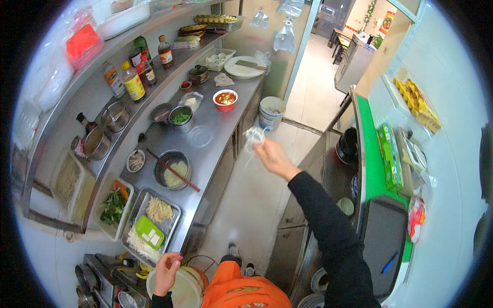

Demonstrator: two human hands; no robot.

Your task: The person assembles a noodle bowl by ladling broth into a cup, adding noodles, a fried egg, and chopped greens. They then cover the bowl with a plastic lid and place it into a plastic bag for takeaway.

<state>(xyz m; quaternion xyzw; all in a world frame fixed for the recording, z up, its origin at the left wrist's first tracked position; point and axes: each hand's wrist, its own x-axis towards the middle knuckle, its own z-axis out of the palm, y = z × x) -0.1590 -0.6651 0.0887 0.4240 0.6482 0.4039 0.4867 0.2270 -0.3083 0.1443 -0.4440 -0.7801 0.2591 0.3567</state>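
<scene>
My right hand point(275, 158) is stretched out over the aisle floor, its fingers closed on a tangle of thin white strands point(253, 136) with loose ends hanging down. Whether these are noodles or plastic string I cannot tell. My left hand point(167, 272) hovers above the rim of a white bucket point(186, 293), loosely curled, thumb and fingers a little apart, with nothing visible in it. Close to it lies a metal tray point(175, 219) with pale shredded food and a green box of white blocks point(149, 232). Beyond the tray, brown chopsticks point(177, 174) rest across a metal pot point(157, 180).
Along the left runs a steel counter point(205, 149) with a red bowl of soup point(225, 101), and shelves of bottles above. A green-topped counter point(367, 133) with a black tray point(384, 246) stands on the right. A bucket point(271, 113) sits on the floor by the doorway.
</scene>
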